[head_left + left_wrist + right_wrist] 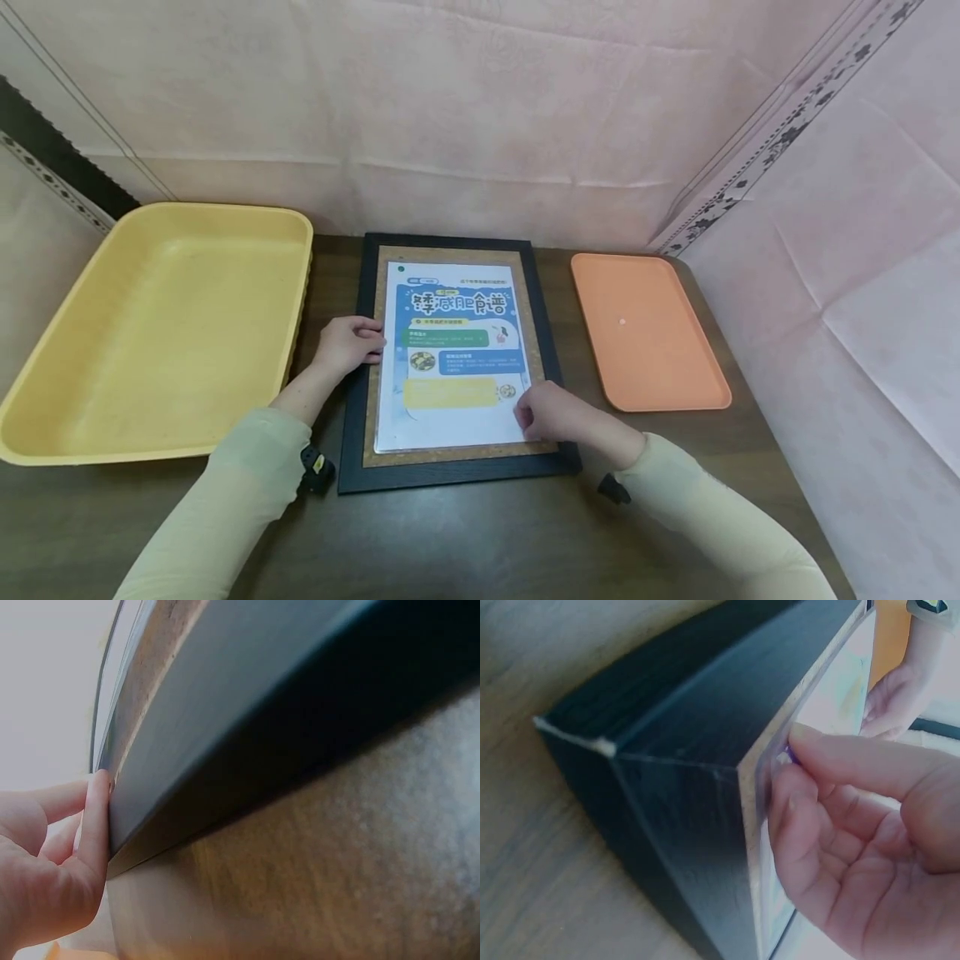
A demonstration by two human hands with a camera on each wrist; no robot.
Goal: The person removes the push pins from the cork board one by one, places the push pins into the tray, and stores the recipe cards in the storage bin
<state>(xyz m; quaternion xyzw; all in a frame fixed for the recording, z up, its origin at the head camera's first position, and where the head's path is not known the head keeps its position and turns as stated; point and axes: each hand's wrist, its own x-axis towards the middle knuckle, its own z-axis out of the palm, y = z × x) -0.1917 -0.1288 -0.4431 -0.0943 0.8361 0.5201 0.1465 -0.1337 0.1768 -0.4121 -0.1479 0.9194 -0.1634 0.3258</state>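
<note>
A cork board [371, 417] with a black frame [450, 477] lies on the table, and a printed sheet [457, 427] lies over its cork. At the sheet's lower right corner, my right hand [551, 410] pinches a small purple push pin [790, 754] between thumb and forefinger. The pin is mostly hidden by the fingertips. My left hand [347, 344] rests at the sheet's left edge, its fingers touching there and its palm over the frame's left side. A green push pin [401, 268] sits at the sheet's upper left corner.
To the left stands a large yellow tray [307, 275] with raised walls. An orange tray [652, 333] lies on the right, with a tiny pale speck [622, 321] on it. Pink cloth [480, 108] hangs behind and along the right side of the table [420, 542].
</note>
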